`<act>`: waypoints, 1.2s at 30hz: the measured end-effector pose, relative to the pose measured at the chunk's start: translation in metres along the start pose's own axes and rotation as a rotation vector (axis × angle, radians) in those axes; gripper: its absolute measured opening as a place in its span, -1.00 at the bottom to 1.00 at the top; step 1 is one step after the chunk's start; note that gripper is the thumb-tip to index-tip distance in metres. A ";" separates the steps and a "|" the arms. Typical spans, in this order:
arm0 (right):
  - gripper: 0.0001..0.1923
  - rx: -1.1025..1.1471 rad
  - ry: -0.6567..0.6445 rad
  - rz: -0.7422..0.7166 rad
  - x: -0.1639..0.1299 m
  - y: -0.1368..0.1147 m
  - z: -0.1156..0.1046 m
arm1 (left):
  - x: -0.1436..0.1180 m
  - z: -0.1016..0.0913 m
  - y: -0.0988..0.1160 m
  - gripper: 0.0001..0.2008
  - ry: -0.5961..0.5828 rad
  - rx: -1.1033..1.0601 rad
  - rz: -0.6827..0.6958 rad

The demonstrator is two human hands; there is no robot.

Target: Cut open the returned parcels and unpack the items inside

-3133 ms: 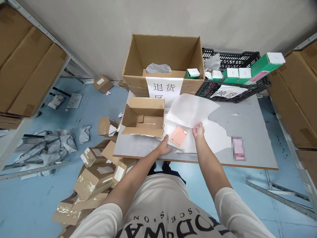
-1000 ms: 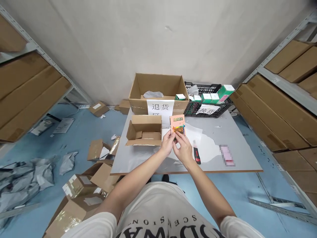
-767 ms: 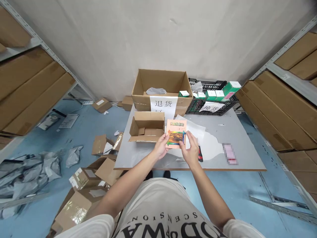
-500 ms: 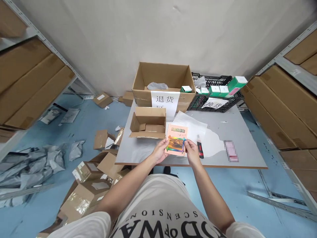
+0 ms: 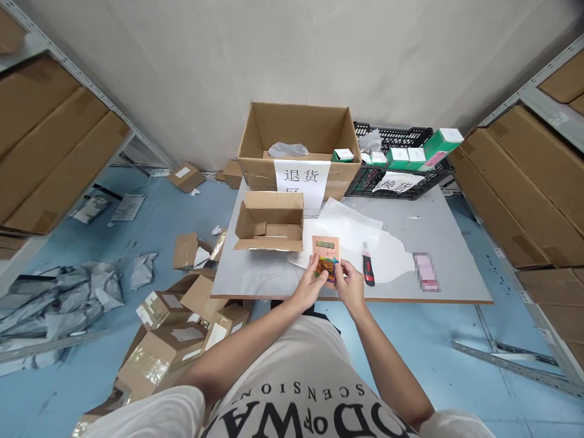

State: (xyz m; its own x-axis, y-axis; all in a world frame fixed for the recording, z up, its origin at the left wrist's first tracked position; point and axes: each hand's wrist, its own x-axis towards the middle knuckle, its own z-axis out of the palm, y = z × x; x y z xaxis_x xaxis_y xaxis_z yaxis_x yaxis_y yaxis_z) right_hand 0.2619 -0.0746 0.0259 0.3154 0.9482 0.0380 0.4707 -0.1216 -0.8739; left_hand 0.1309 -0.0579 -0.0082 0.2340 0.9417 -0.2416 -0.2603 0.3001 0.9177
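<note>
- Pinching the booklet [image 5: 325, 255] from both sides: my left hand [image 5: 311, 285] and right hand [image 5: 350, 285] close their fingers on its lower edge.
- I hold it upright above the table's [image 5: 456, 243] near edge.
- A red knife [image 5: 367, 272] lies just right, on white paper [image 5: 351, 225].
- An open small box [image 5: 269, 222] sits to the left.

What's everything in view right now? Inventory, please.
booklet: 1, orange with a colourful picture, held in both hands above the table's near edge
utility knife: 1, red and black, on the table right of the booklet
white paper sheets: several, white, mid table
small open carton: 1, brown, table left
large open carton: 1, brown with a white sign, table back
black crate: 1, back right, holds green-and-white boxes
table: 1, grey
floor cartons: many, brown, left floor
left hand: on the booklet's left edge
right hand: on the booklet's right edge
</note>
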 end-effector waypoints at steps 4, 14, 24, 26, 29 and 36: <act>-0.67 -0.160 -0.041 -0.230 -0.009 -0.006 0.012 | -0.004 0.017 0.009 -0.49 -0.057 -0.193 -0.031; -0.66 -0.112 -0.046 -0.360 -0.010 -0.004 0.001 | 0.010 0.002 0.022 -0.68 0.048 -0.556 -0.353; -0.40 0.393 -0.135 0.315 0.017 0.043 -0.010 | 0.028 -0.006 0.010 -0.59 -0.114 -0.599 -0.469; -0.44 0.467 -0.204 0.399 0.021 0.047 -0.011 | 0.035 -0.004 0.004 -0.59 -0.125 -0.561 -0.464; -0.49 0.538 -0.233 0.486 0.030 0.058 -0.016 | 0.060 0.002 -0.008 -0.61 -0.167 -0.455 -0.438; -0.49 0.518 -0.067 0.569 0.059 0.104 -0.045 | 0.181 0.024 -0.047 -0.66 0.168 0.315 -0.148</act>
State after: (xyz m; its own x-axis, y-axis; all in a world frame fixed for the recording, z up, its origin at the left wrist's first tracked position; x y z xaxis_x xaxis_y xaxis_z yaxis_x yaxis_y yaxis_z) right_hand 0.3669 -0.0442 -0.0413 0.3355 0.7987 -0.4996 -0.1995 -0.4581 -0.8662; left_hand 0.2078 0.0949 -0.0873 0.0839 0.9114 -0.4029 0.0712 0.3978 0.9147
